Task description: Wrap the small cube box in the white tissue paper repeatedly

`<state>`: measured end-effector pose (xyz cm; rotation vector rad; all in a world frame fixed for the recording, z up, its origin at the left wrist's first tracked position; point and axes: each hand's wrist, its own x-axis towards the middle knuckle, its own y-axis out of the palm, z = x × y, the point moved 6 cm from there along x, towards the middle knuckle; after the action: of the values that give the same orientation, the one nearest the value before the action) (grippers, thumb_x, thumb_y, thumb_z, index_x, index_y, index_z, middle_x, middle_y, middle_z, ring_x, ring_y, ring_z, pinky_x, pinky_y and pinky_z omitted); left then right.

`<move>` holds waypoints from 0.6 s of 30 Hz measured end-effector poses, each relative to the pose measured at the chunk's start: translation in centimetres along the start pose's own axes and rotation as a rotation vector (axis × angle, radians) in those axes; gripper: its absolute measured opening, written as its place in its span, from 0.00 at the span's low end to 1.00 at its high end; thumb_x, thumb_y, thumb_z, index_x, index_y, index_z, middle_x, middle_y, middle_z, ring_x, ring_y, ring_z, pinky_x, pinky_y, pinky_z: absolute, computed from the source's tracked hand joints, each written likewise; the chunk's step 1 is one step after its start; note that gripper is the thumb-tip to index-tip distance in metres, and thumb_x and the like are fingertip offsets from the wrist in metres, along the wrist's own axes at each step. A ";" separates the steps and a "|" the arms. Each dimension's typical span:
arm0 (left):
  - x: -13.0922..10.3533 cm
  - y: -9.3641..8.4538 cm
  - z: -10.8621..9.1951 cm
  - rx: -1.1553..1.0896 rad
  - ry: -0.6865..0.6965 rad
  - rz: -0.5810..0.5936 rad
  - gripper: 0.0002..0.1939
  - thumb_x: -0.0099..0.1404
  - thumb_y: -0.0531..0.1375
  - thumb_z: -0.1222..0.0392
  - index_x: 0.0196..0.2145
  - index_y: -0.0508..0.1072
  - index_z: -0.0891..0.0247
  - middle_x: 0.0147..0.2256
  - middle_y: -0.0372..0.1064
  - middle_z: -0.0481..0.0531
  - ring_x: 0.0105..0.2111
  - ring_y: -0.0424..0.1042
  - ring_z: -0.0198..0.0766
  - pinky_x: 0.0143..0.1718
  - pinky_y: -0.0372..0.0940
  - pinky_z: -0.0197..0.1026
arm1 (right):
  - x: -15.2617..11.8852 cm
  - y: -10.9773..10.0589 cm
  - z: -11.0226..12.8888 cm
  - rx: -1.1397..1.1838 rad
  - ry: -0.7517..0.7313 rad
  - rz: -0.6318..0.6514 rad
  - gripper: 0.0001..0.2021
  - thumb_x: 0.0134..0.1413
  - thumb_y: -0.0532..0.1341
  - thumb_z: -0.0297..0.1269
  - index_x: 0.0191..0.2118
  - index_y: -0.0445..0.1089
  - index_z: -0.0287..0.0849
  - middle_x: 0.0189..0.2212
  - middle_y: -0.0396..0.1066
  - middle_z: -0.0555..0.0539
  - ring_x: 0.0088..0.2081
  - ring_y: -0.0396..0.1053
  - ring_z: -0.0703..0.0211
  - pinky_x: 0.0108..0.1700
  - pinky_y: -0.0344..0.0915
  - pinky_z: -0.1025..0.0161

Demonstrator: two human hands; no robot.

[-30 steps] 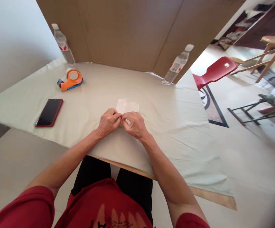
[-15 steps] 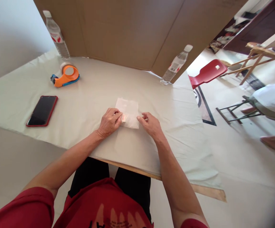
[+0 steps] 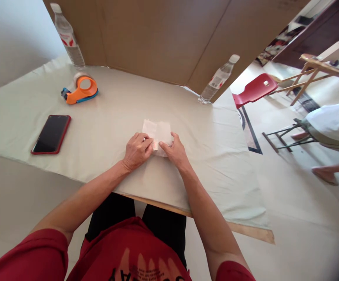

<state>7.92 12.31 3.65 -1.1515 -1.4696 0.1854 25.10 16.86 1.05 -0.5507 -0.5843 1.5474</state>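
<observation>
A thin white sheet (image 3: 164,130), creased down its middle, lies flat on the cloth in front of me. My left hand (image 3: 138,149) rests at its lower left, with thumb and fingers closed on a small pale packet with reddish print (image 3: 154,145). Most of the packet is hidden behind those fingers. At the sheet's right side is my right hand (image 3: 175,150). Its thumb reaches onto the sheet beside the packet, and the index finger is spread apart from it by the right edge. The other right fingers are curled and partly hidden.
A red-edged phone (image 3: 51,134) and an orange tape dispenser (image 3: 84,89) lie on the left. Water bottles stand at the left (image 3: 69,41) and right (image 3: 219,80) before a cardboard panel (image 3: 157,39). To the right are a red chair (image 3: 256,89) and a seated person (image 3: 336,123).
My right hand has moved left onto the sheet, and its thumb and index finger have spread apart. My left hand, with the packet, has shifted slightly right.
</observation>
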 end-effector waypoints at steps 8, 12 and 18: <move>0.2 -0.1 -0.1 0.027 -0.008 -0.012 0.10 0.68 0.57 0.64 0.34 0.79 0.61 0.36 0.74 0.55 0.34 0.67 0.40 0.36 0.61 0.41 | 0.1 0.4 1.9 0.001 -0.060 -0.044 0.37 0.47 0.60 0.39 0.65 0.57 0.36 0.20 0.61 0.56 0.27 0.65 0.54 0.36 0.65 0.56; 0.3 0.0 0.0 -0.033 -0.048 0.027 0.09 0.68 0.57 0.63 0.35 0.79 0.62 0.36 0.74 0.55 0.34 0.68 0.38 0.34 0.60 0.40 | -0.3 0.1 2.9 0.082 -0.051 -0.065 0.37 0.50 0.59 0.41 0.66 0.56 0.36 0.19 0.59 0.58 0.25 0.62 0.56 0.37 0.66 0.55; 0.4 0.3 -0.1 -0.035 -0.071 0.071 0.10 0.69 0.57 0.63 0.33 0.78 0.62 0.37 0.74 0.55 0.34 0.69 0.37 0.32 0.59 0.38 | -0.4 0.6 4.0 0.246 -0.047 -0.055 0.38 0.51 0.60 0.42 0.67 0.55 0.33 0.20 0.62 0.57 0.26 0.63 0.58 0.34 0.67 0.57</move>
<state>8.22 12.74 3.71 -1.2370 -1.5008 0.2531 22.09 16.33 3.65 -0.3092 -0.4326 1.5557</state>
